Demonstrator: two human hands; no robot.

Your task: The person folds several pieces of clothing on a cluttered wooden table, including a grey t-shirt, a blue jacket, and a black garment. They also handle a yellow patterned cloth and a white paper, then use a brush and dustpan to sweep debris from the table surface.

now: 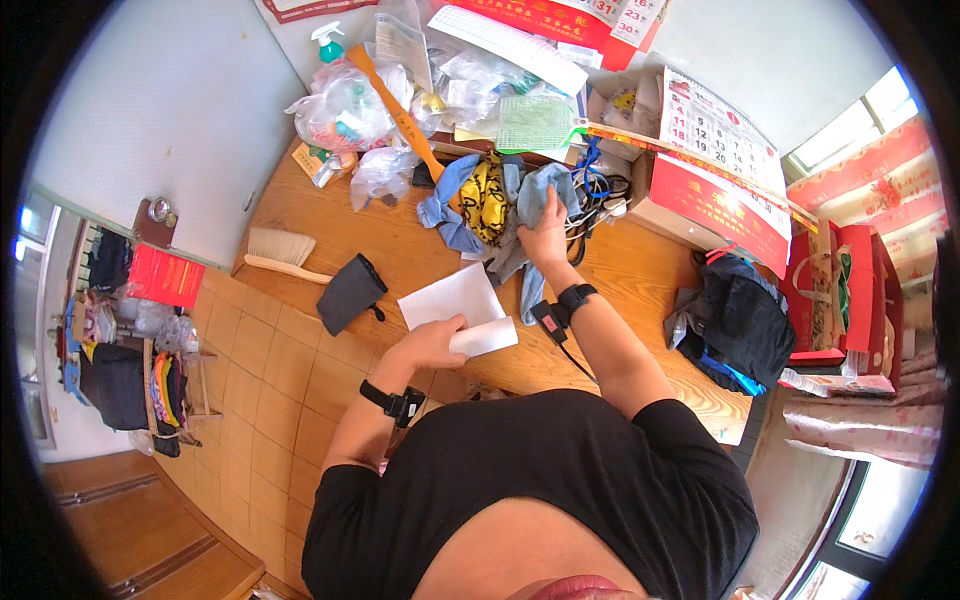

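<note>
A folded sheet of white paper (459,300) is in my left hand (431,343), over the near edge of the wooden table (615,300). Farther off, my right hand (546,234) rests on a grey-blue cloth (541,196) in a pile of fabric; whether its fingers grip the cloth is unclear. Beside that lie a yellow cloth with black print (484,196) and a knotted blue cloth (452,206). A dark grey fabric pouch (349,294) lies left of the paper, near a wooden-handled brush (281,249).
Plastic bags (352,101), a green fly swatter (536,124) and coiled cables (592,206) crowd the table's back. A desk calendar (716,139) stands at the back right, with dark folded clothes (739,319) nearer me. A red gift bag (832,300) is at the far right.
</note>
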